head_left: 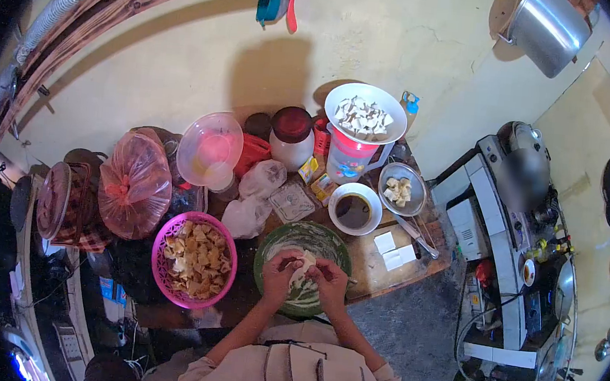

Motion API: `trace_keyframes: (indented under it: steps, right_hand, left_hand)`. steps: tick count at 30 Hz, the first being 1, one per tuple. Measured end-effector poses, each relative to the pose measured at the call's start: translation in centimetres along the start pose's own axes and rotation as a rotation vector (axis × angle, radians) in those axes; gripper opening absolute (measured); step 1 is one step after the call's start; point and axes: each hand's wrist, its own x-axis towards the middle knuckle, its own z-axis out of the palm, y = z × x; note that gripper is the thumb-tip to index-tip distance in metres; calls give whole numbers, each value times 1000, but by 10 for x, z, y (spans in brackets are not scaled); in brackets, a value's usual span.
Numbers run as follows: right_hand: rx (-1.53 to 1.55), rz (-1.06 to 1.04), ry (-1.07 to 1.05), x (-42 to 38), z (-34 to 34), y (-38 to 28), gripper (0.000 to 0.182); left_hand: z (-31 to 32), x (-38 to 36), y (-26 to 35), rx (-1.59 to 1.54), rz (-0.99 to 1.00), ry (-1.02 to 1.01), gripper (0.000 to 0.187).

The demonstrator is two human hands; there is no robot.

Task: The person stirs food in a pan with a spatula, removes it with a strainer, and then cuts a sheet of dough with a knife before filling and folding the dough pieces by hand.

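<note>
Over a green bowl smeared inside with whitish paste, my left hand and my right hand come together. Between their fingertips they pinch a pale, soft piece of food; its exact kind is not clear. Just left of the bowl, a pink basket holds many brown, fried-looking pieces. To the upper right sits a white bowl of dark liquid. A strainer with pale chunks lies beyond it.
A white plate of white pieces rests on a pitcher. A knife and white squares lie on the right of the table. Plastic bags and a lidded jar stand behind. A stove is at right.
</note>
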Motion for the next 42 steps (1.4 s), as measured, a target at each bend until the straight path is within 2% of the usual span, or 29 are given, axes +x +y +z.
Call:
trace_keyframes:
  steps: [2, 5, 8, 11, 14, 17, 20, 23, 26, 29, 32, 35, 38, 42]
  right_hand:
    - [-26, -1, -3, -1, -1, -6, 14]
    - [20, 14, 4, 1, -3, -3, 14]
    - [26, -109, 82, 0, 2, -15, 14]
    - [160, -109, 58, -1, 0, -16, 14]
    - [101, -138, 23, -2, -5, -8, 13]
    - [4, -120, 58, -2, -4, -9, 10]
    - [-52, -75, 61, -3, -6, -18, 9]
    - [-70, -114, 19, 2, -13, -12, 10]
    - [-32, -186, -25, 5, -12, -18, 11]
    - [-130, -203, -87, 11, -21, -18, 13]
    - [-51, -67, -121, 12, -26, -26, 14]
    - [-77, 40, -72, 13, -28, -32, 17]
    - [13, 46, -106, 13, -29, -32, 19]
    - [2, 59, -137, 13, -32, -35, 21]
  left_hand:
    - [-2, 2, 0, -21, 37, -52, 15]
    - [-2, -1, 6, -98, -70, -106, 13]
    - [-1, -3, 13, 59, -20, -158, 14]
    - [7, -8, 19, 285, 87, -47, 13]
    - [16, -12, 27, 162, 93, 46, 9]
    - [16, -13, 28, 58, 98, -20, 10]
    - [15, -14, 18, 7, 89, 22, 16]
    - [24, -9, 43, 17, -36, -51, 20]
    - [12, -3, 30, 69, -141, -188, 21]
    - [7, 0, 24, 141, -110, -227, 22]
    - [13, 0, 46, 335, -129, -271, 24]
    - [11, 2, 33, -1, -255, -269, 27]
    - [11, 1, 24, -93, -307, -241, 28]
    - [9, 4, 20, 66, -279, -281, 25]
